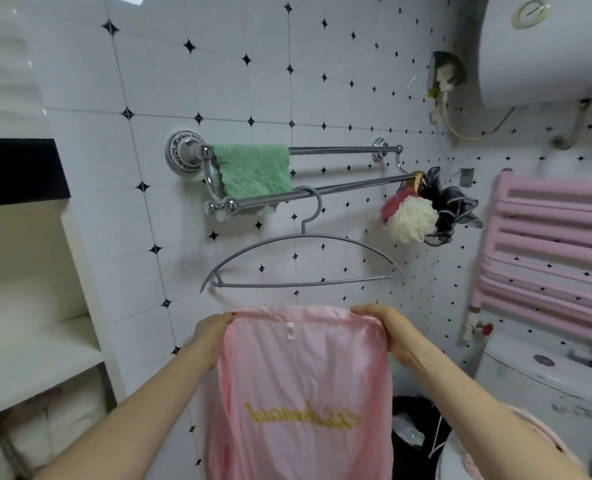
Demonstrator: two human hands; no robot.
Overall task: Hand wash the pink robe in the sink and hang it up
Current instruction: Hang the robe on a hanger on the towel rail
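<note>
I hold the pink robe [305, 382] up in front of the tiled wall, spread flat by its collar, with gold lettering showing mirrored through the cloth. My left hand [211, 332] grips the collar's left corner and my right hand [388, 327] grips the right corner. Just above the robe hangs an empty grey hanger [301, 261], its hook over the front bar of the chrome towel rail [339, 188]. The sink is out of view.
A green cloth [253, 171] drapes over the rail's left end; bath puffs [415, 216] hang at its right end. A pink radiator [547, 251] and a toilet cistern [544, 372] stand at the right, white shelves [34, 341] at the left, a water heater [547, 46] above.
</note>
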